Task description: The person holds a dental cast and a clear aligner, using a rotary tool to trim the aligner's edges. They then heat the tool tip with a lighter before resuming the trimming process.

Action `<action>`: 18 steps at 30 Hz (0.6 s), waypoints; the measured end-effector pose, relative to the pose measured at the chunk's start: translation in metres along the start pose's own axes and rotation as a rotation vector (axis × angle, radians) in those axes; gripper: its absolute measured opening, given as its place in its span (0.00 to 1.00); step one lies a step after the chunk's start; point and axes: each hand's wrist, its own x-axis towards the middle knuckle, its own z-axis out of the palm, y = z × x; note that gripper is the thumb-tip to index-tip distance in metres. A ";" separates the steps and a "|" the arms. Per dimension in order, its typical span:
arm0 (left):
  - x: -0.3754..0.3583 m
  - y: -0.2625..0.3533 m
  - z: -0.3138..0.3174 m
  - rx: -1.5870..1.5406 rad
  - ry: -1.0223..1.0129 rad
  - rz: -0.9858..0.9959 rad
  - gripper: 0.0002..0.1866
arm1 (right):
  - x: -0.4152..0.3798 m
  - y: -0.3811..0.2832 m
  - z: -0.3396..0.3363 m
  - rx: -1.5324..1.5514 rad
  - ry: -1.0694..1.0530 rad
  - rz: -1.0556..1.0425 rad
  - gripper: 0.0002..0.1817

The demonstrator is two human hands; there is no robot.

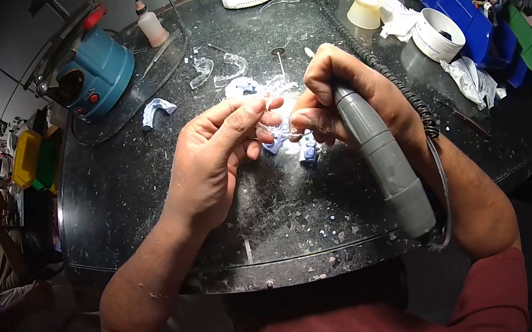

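Clear dental tray (pixel 285 127) (prob. an aligner), partly lost in glare, is btwn the 2 hands above the desk (pixel 276 224). L hand (pixel 207 151) pinches it w/ fingertips, prob. to steady it. R hand (pixel 354 81) wraps the grey rotary handpiece (pixel 381 157), likely for fine control; tip hidden. Coiled cord (pixel 400 84) runs alongside. Blue dental model (pixel 308 150) just below; spare clear tray (pixel 241 66) farther back, prob. kept within reach.
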 end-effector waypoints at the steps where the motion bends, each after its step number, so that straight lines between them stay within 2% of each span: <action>1: -0.001 0.001 -0.001 -0.001 -0.001 -0.003 0.17 | 0.001 0.004 0.000 -0.088 0.028 -0.067 0.13; 2: -0.001 0.003 -0.002 -0.111 -0.001 -0.075 0.16 | 0.002 0.008 -0.001 -0.179 0.055 -0.135 0.13; 3: -0.001 0.003 -0.003 -0.222 -0.002 -0.147 0.14 | 0.005 0.011 -0.002 -0.108 0.090 -0.158 0.14; 6: -0.001 -0.001 -0.006 -0.272 -0.010 -0.144 0.14 | 0.008 0.012 0.000 0.040 0.203 -0.157 0.16; 7: -0.001 -0.002 -0.006 -0.278 -0.005 -0.146 0.14 | 0.007 0.003 0.000 0.100 0.258 -0.018 0.19; 8: -0.002 -0.002 -0.007 -0.310 0.009 -0.104 0.13 | 0.009 0.007 0.002 0.005 0.346 -0.068 0.17; 10: 0.000 -0.002 -0.009 -0.383 0.028 -0.050 0.11 | 0.010 -0.004 -0.006 -0.081 0.357 0.111 0.13; 11: 0.001 -0.002 -0.010 -0.372 0.039 -0.029 0.11 | 0.007 0.000 -0.010 -0.117 0.332 -0.029 0.14; 12: 0.001 -0.002 -0.010 -0.359 0.049 -0.007 0.11 | 0.001 -0.001 -0.017 -0.192 0.326 0.036 0.14; 14: 0.001 -0.002 -0.013 -0.355 0.049 -0.007 0.11 | -0.001 -0.005 -0.026 -0.100 0.372 -0.020 0.13; 18: 0.001 -0.004 -0.012 -0.352 0.035 0.013 0.12 | 0.006 -0.007 -0.021 -0.129 0.425 -0.091 0.10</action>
